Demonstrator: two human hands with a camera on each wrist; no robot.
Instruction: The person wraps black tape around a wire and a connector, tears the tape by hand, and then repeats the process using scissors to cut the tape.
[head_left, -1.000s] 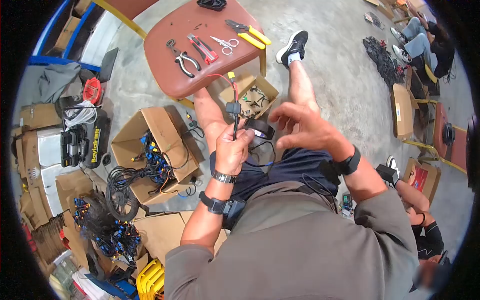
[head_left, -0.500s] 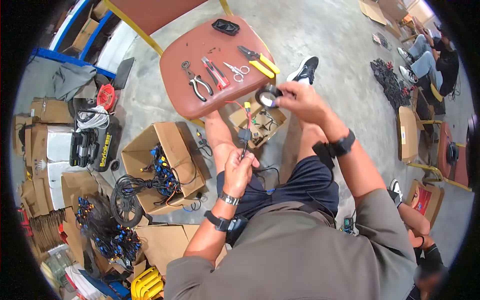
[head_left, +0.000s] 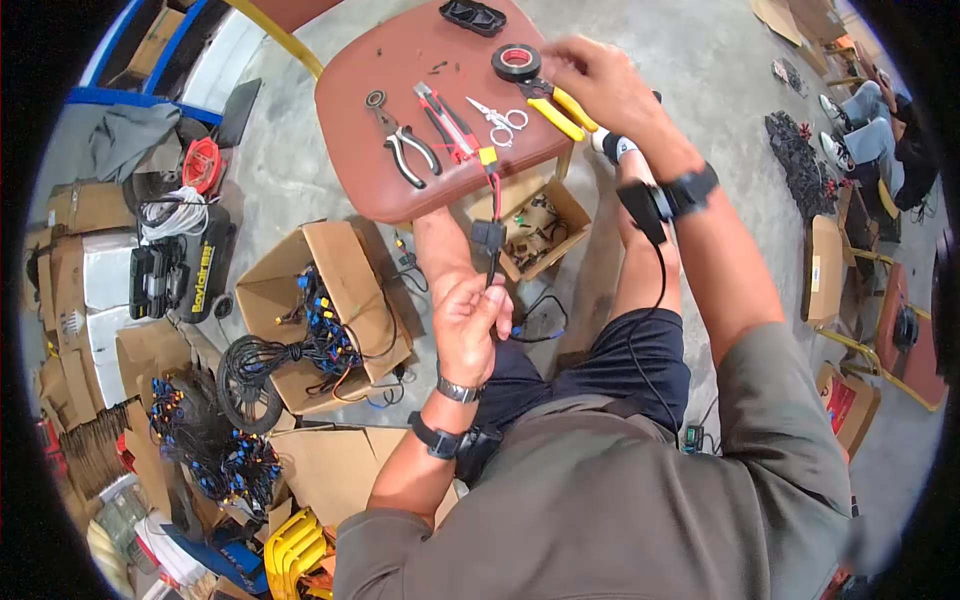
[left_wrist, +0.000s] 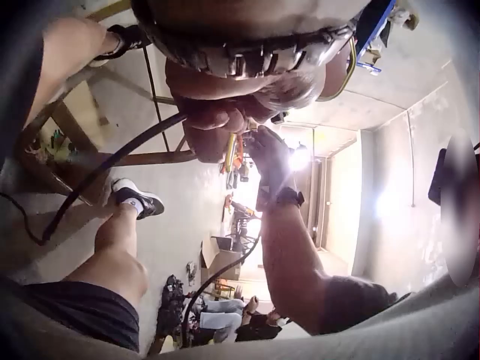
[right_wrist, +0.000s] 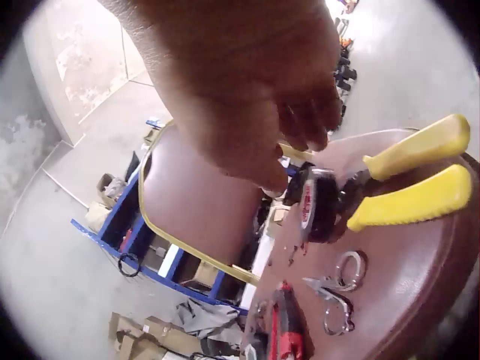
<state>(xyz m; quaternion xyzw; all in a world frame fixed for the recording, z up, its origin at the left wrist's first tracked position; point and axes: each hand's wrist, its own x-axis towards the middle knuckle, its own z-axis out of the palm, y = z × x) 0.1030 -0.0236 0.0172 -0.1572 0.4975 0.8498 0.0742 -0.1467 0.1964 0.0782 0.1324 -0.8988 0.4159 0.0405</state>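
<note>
My left hand (head_left: 467, 325) grips a black cable (head_left: 492, 266) between thumb and curled fingers. Above the grip, the cable carries a small black block (head_left: 488, 236), then red wire ending in a yellow connector (head_left: 488, 156) at the chair seat's front edge. My right hand (head_left: 600, 85) hovers at the seat's right side, fingers loosely bent and holding nothing. Beside its fingertips a roll of black tape (right_wrist: 322, 206) lies on the seat, over the head of the yellow-handled cutters (right_wrist: 412, 199). Folding scissors (head_left: 497, 120), a red utility knife (head_left: 447, 120) and black-and-white pliers (head_left: 402, 142) lie alongside.
A black tray-like piece (head_left: 473, 16) sits at the back of the chair seat (head_left: 365, 75). Below stands a small box (head_left: 570, 222) of connectors; to the left, a bigger carton (head_left: 335, 245) of cables. A black lead hangs from my right wrist.
My right hand picked the tape roll from near my lap, carried it forward over the chair and let it go on the seat. The left hand keeps its grip on the cable.
</note>
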